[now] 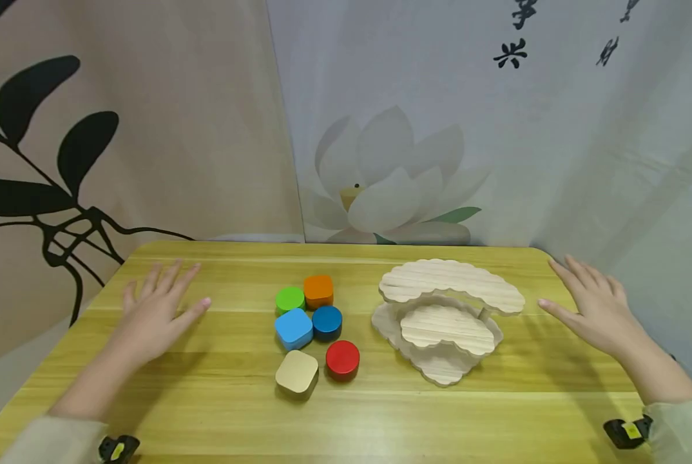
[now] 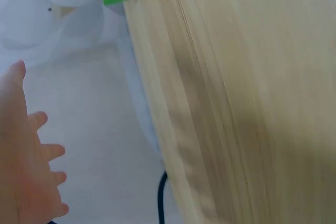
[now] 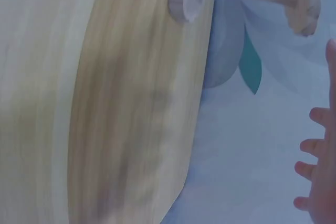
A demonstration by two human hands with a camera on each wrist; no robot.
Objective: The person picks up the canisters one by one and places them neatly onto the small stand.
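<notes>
My left hand [image 1: 156, 316] hovers above the left side of the table, fingers spread, holding nothing. Over the right side my right hand [image 1: 598, 312] is likewise spread and holds nothing. Nearest to it is a tiered pale wooden stand [image 1: 450, 280] with scalloped edges. Between the hands lies a cluster of small blocks: a green round one [image 1: 290, 300], an orange one [image 1: 319, 291], a light blue one [image 1: 294, 329], a dark blue round one [image 1: 326, 323], a beige one [image 1: 297, 372] and a red round one [image 1: 343, 359]. Both wrist views show outstretched fingers away from any object.
The wooden table [image 1: 218, 412] has rounded far corners. Behind it hangs a curtain [image 1: 218, 129] printed with dark leaves, a pale lotus and black characters. Black wrist cameras with yellow labels are worn near both cuffs.
</notes>
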